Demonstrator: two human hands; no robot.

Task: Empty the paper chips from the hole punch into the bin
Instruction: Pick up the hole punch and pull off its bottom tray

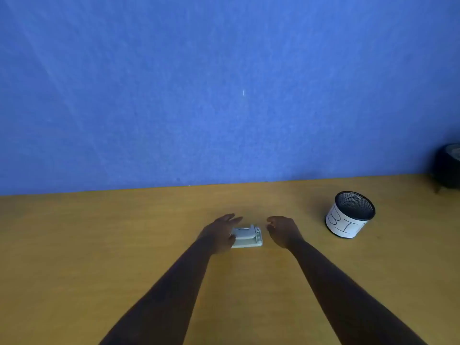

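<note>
Two bare arms reach out over the yellow-brown counter [99,245]. The small pale hole punch [246,237] sits flat on the counter between the hands. The left hand [220,232] is loose, fingers spread, right at the punch's left side and covering its left end; I cannot tell if it touches. The right hand [282,230] is just beside the punch, fingers curled, holding nothing. Farther right stands the mesh bin [349,215] with a white paper label. Nothing lies between. A dark round thing [448,169] is cut off at the edge by the blue wall [224,83].
</note>
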